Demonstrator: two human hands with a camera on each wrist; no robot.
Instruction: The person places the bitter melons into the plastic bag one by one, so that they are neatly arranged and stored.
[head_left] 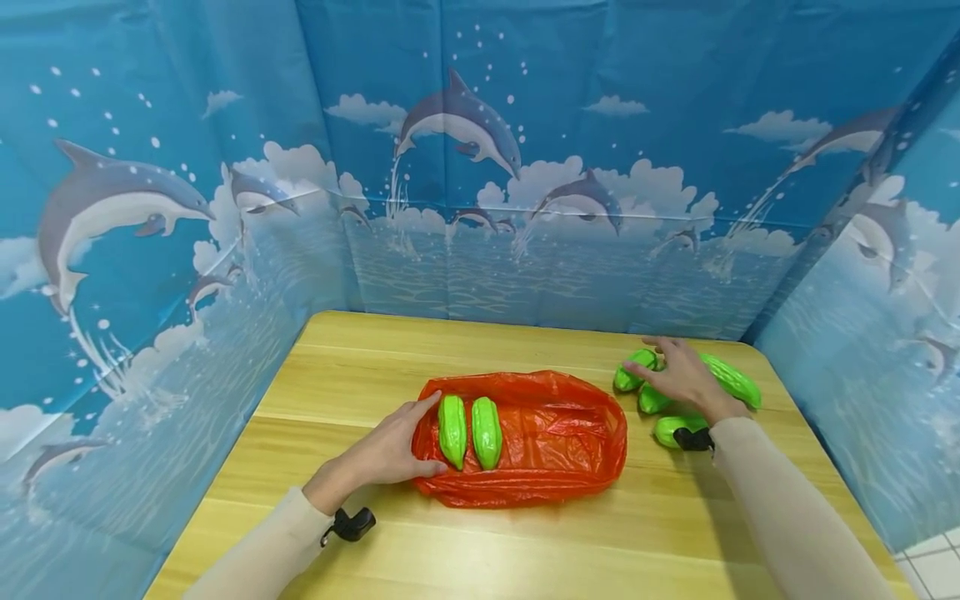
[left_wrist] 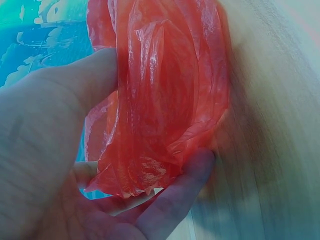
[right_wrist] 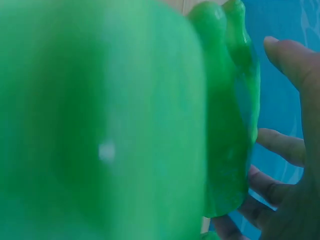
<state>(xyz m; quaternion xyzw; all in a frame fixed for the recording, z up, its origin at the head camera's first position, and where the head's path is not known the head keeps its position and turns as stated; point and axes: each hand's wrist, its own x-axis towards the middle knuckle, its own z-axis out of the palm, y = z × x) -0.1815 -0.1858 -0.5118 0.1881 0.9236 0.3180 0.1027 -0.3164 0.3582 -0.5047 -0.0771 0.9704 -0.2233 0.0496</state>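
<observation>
An open red plastic bag (head_left: 551,492) lies on the table with its mouth upward. Inside it, near the left end, two bright green bitter melons (head_left: 452,429) lie side by side. My left hand (head_left: 390,446) grips that end; in the left wrist view its thumb (left_wrist: 95,75) passes behind the rim and its fingers curl round the outside. At the right, my right hand (head_left: 686,379) reaches over several more bitter melons (head_left: 727,382). Its fingers are spread beside a green melon (right_wrist: 225,150) in the right wrist view, where a nearer melon (right_wrist: 100,120) fills much of the frame.
The wooden table (head_left: 345,350) has rounded far corners. A blue dolphin-printed curtain (head_left: 480,267) rises behind it and along both sides. A black wrist camera (head_left: 352,525) sits on the left wrist, and another (head_left: 693,439) on the right.
</observation>
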